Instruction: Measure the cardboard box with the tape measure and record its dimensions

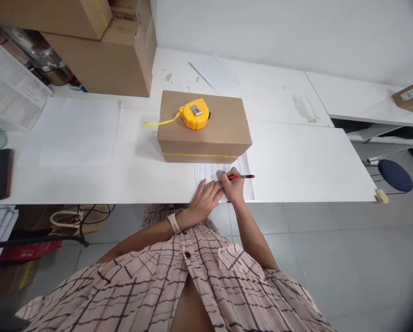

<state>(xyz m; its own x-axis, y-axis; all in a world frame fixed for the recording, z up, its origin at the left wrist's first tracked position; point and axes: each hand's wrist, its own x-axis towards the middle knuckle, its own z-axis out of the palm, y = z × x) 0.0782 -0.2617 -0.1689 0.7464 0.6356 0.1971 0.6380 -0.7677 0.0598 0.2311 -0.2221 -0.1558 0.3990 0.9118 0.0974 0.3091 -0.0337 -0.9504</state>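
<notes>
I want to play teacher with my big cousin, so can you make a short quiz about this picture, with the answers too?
1. Where is the yellow tape measure?
a) on the floor
b) on top of the cardboard box
c) on the blue stool

2. True or false: the right grip is holding a pen.

3. What colour is the wristband?

Key: 1. b; 2. true; 3. pale pink.
</notes>
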